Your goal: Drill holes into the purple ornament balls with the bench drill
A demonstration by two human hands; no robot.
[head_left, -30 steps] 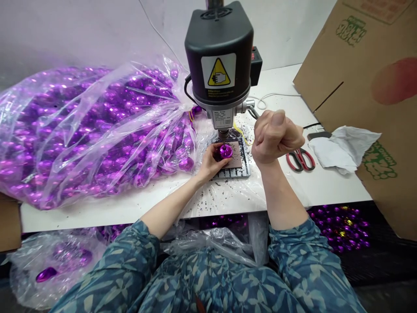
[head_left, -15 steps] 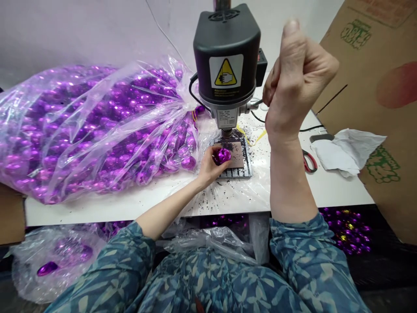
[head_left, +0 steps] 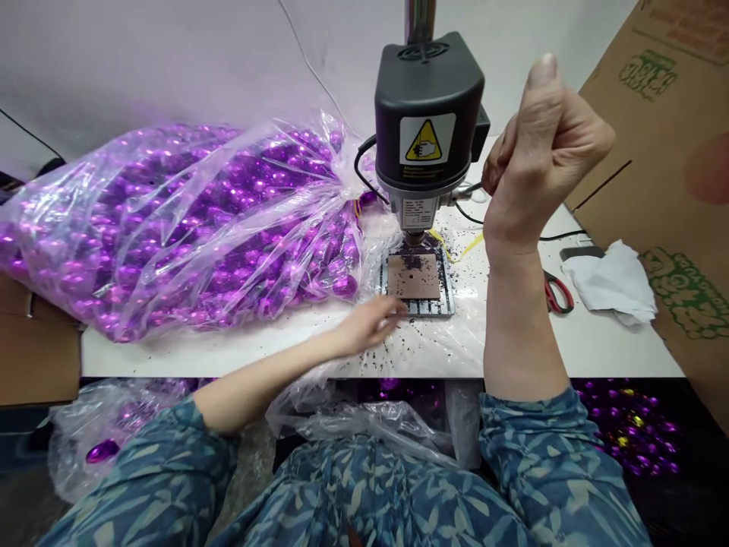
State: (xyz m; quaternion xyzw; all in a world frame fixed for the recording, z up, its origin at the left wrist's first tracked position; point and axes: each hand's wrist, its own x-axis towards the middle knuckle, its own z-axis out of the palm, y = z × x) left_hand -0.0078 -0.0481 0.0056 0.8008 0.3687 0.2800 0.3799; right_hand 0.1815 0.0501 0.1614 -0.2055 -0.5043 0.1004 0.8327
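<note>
My right hand (head_left: 544,156) is closed round the handle of the small bench drill press (head_left: 430,106); most of the handle is hidden in the fist. My left hand (head_left: 373,323) hovers at the front left corner of the machine's metal base plate (head_left: 424,308), slightly blurred, its fingers loosely bent and apart with nothing visible in them. On the base lies a brown square board (head_left: 430,282) with a small dark hole and dark shavings over it. The chuck (head_left: 414,238) is above the board's back edge.
A big clear bag of shiny purple balls (head_left: 228,228) fills the table's left. To the right are red-handled scissors (head_left: 558,292), white paper (head_left: 615,285) and a large cardboard box (head_left: 683,228). Below the front edge hangs clear plastic (head_left: 387,418); more purple balls (head_left: 632,425) lie low right.
My left hand has let go of the purple ball and drawn back off the board toward the table's front. My right hand stays on the handle. The whole view has shifted slightly.
</note>
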